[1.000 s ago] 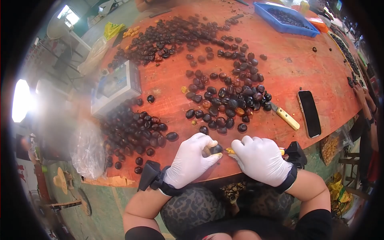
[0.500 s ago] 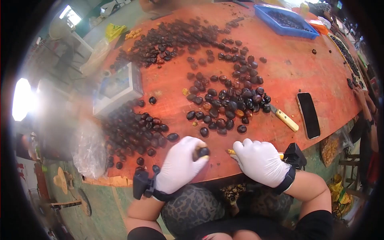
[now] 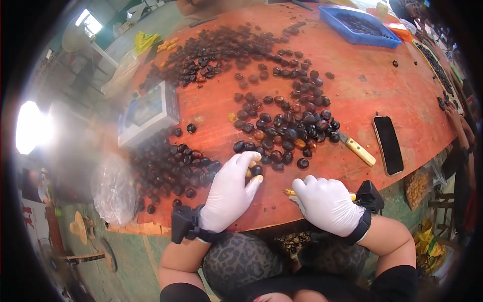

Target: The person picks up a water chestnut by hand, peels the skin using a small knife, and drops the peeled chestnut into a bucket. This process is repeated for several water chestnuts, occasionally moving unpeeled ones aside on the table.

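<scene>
My left hand (image 3: 231, 194), in a white glove, reaches to the near edge of the middle heap of dark glossy nuts (image 3: 289, 133). Its thumb and fingers curve round one dark nut (image 3: 256, 170); yellowish fingertips show beside it. My right hand (image 3: 327, 204), also gloved in white, is closed round a slim yellow tool (image 3: 290, 192) just above the table's near edge. The tool's ends stick out on both sides of the fist, and the rest is hidden. Beyond my right hand lies a knife (image 3: 360, 151) with a pale riveted handle, its blade against the nuts.
More nuts (image 3: 171, 166) spread at left beside a white box (image 3: 151, 111) and a clear plastic bag (image 3: 113, 191). A phone (image 3: 388, 146) lies right on the red table (image 3: 352, 95). At the back stands a blue tray (image 3: 352, 40). Another person's hand (image 3: 453, 113) is far right.
My left hand has moved forward, away from my body, to the nuts at the heap's near edge, and its fingers have extended. The right hand stays almost still with the yellow tool.
</scene>
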The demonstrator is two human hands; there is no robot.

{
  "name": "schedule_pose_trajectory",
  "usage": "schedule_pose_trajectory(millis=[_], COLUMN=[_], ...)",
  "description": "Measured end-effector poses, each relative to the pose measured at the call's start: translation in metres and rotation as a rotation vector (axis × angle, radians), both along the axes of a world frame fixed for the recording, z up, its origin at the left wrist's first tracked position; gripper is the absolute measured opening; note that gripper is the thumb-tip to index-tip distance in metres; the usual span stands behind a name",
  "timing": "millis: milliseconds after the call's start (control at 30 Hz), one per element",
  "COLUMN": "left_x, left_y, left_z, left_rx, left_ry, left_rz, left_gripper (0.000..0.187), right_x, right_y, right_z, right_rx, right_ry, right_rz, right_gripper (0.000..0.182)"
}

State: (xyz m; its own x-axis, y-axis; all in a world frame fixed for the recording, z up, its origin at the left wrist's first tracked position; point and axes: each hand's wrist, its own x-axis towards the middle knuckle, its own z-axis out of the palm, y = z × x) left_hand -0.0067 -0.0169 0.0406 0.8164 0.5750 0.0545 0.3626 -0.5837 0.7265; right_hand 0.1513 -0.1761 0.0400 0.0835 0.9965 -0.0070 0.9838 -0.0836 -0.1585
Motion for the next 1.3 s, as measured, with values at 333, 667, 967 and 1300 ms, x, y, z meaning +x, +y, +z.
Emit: schedule_pose_trajectory(millis=[333, 667, 967, 1300], left_x=[-0.007, -0.012, -0.01, -0.009], left_y=[-0.009, -0.008, -0.009, -0.011], left_z=[-0.007, -0.018, -0.015, -0.01], left_rx=[-0.241, -0.103, -0.009, 0.034], left_ry=[0.029, -0.031, 0.011, 0.051], left_rz=[-0.125, -0.105, -0.095, -0.092], left_gripper=[0.029, 0.029, 0.029, 0.027], right_x=[-0.001, -0.009, -0.005, -0.009], right_y=[0.001, 0.017, 0.01, 0.009], right_z=[0.001, -0.007, -0.003, 0.002], right_rx=[0.09, 0.141, 0.046, -0.042], right_ry=[0.008, -0.001, -0.03, -0.003], right_rz=[0.026, 0.101, 0.025, 0.004], right_gripper=[0.016, 0.012, 0.011, 0.013])
